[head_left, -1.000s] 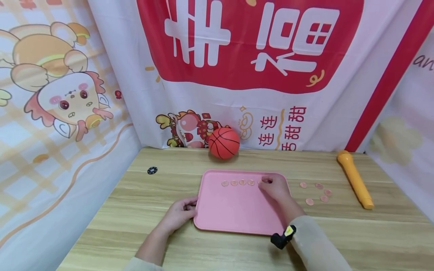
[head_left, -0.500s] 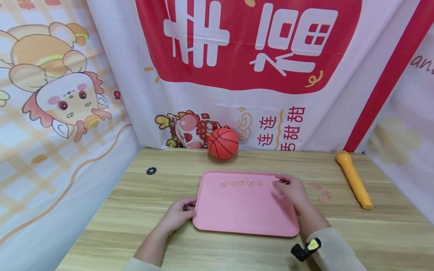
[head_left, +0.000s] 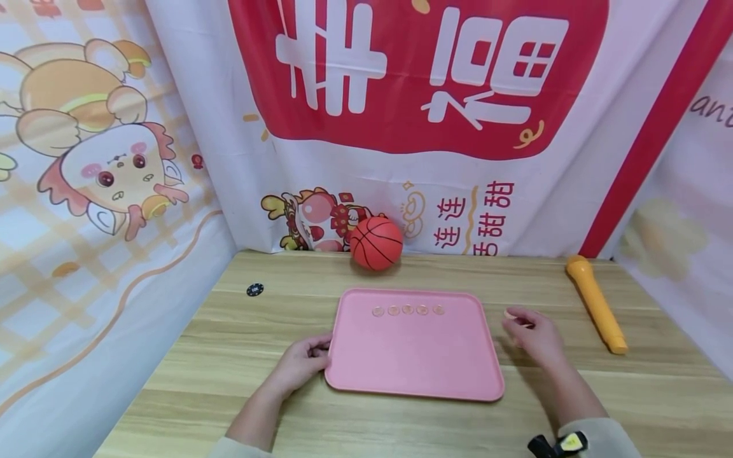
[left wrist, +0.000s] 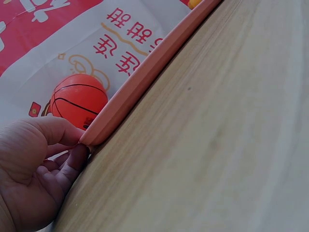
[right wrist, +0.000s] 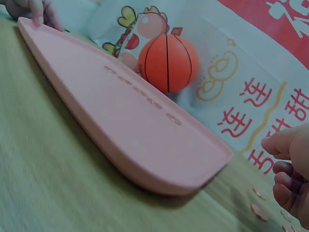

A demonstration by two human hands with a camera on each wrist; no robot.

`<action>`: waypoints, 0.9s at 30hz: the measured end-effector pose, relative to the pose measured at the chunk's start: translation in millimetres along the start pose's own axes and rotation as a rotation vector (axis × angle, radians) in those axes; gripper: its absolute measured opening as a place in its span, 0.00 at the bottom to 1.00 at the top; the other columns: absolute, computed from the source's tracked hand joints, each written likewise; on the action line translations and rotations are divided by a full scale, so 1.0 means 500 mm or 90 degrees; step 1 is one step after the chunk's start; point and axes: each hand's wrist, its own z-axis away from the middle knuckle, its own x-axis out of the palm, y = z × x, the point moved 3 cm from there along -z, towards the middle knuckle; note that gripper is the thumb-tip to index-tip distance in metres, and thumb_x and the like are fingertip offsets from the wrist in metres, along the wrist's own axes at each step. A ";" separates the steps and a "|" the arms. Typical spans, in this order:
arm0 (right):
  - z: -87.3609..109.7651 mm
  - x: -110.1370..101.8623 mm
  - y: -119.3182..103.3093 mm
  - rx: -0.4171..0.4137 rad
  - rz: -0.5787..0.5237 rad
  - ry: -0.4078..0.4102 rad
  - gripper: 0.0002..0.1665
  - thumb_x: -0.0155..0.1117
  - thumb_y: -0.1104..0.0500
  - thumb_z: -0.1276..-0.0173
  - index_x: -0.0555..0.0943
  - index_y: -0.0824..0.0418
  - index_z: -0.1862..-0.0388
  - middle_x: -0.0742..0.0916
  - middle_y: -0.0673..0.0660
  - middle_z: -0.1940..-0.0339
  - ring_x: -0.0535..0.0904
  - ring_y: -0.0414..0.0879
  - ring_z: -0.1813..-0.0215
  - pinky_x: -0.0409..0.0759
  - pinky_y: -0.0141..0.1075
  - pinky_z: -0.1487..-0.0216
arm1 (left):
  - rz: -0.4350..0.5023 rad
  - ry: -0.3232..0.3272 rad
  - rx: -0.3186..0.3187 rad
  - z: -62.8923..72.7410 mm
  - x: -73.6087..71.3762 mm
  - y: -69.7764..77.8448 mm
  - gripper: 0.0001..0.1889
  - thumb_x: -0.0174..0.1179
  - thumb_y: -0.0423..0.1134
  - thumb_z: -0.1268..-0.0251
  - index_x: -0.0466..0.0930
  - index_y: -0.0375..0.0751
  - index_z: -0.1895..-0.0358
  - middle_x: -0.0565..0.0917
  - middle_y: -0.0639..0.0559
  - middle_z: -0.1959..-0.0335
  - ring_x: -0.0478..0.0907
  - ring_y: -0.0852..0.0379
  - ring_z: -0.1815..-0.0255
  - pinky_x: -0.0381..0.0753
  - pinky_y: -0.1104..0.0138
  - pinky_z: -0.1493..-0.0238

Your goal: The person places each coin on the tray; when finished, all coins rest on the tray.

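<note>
five small pale discs lie in a row on the pink tray, close to its far rim and running left to right with narrow gaps. the tray rests on the wood-grain table. the left hand holds the tray's left side near the near corner, pinching the rim between thumb and bent fingers.

the right hand is just right of the tray, apart from it. its fingers are bent; from the right wrist the topmost fingertip stands a little away from the curled ones below, but whether it has hold of a disc cannot be told. several loose discs lie on the table beside that hand, right of the tray, mostly hidden by it in the head view.

an orange ball sits at the table's far edge, in front of a printed cloth. a yellow-orange microphone lies at the far right, and a black chip lies at the far left.
</note>
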 end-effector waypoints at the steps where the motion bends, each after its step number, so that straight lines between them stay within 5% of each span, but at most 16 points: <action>1: 0.003 -0.003 0.004 0.005 0.007 -0.002 0.31 0.62 0.51 0.31 0.74 0.67 0.35 0.84 0.57 0.60 0.79 0.39 0.69 0.78 0.30 0.70 | 0.000 0.000 0.000 0.000 0.000 0.000 0.29 0.63 0.28 0.46 0.72 0.27 0.36 0.83 0.39 0.49 0.78 0.56 0.59 0.79 0.72 0.60; 5: 0.009 -0.012 0.020 0.020 0.039 -0.014 0.32 0.60 0.48 0.29 0.72 0.66 0.33 0.80 0.68 0.44 0.77 0.43 0.61 0.77 0.29 0.68 | -0.001 -0.001 -0.001 0.000 -0.001 0.000 0.29 0.63 0.28 0.46 0.72 0.27 0.36 0.83 0.39 0.50 0.77 0.56 0.60 0.79 0.72 0.60; 10: 0.008 -0.017 0.042 0.043 0.063 -0.025 0.36 0.58 0.45 0.28 0.70 0.67 0.31 0.60 0.72 0.23 0.74 0.53 0.50 0.76 0.29 0.66 | -0.001 -0.001 -0.001 0.000 -0.001 0.000 0.30 0.63 0.28 0.46 0.72 0.27 0.36 0.83 0.39 0.50 0.77 0.56 0.60 0.79 0.72 0.60; 15: 0.002 -0.016 0.057 0.007 0.103 -0.033 0.36 0.61 0.46 0.31 0.73 0.72 0.36 0.58 0.74 0.24 0.66 0.68 0.32 0.74 0.49 0.43 | -0.002 0.001 -0.003 0.000 -0.001 0.000 0.30 0.63 0.28 0.46 0.72 0.28 0.37 0.83 0.39 0.50 0.78 0.56 0.60 0.79 0.72 0.59; 17: 0.000 -0.015 0.062 -0.007 0.123 -0.032 0.36 0.63 0.46 0.32 0.74 0.72 0.37 0.65 0.74 0.27 0.64 0.69 0.31 0.69 0.56 0.38 | -0.001 0.001 -0.004 0.000 -0.001 -0.001 0.30 0.63 0.28 0.46 0.72 0.28 0.36 0.83 0.39 0.50 0.78 0.56 0.59 0.79 0.71 0.59; 22: -0.004 -0.015 0.073 -0.004 0.160 -0.032 0.35 0.63 0.44 0.33 0.76 0.70 0.39 0.80 0.72 0.45 0.74 0.62 0.44 0.71 0.58 0.42 | 0.000 0.001 -0.005 0.000 -0.001 0.000 0.30 0.64 0.29 0.46 0.72 0.28 0.36 0.83 0.39 0.49 0.78 0.56 0.59 0.79 0.71 0.59; 27: -0.003 -0.021 0.076 0.011 0.177 -0.051 0.35 0.63 0.44 0.33 0.76 0.71 0.40 0.81 0.73 0.43 0.70 0.70 0.37 0.68 0.61 0.38 | -0.002 0.000 -0.005 0.000 -0.001 -0.001 0.29 0.63 0.28 0.46 0.72 0.28 0.36 0.83 0.39 0.49 0.78 0.56 0.59 0.79 0.71 0.59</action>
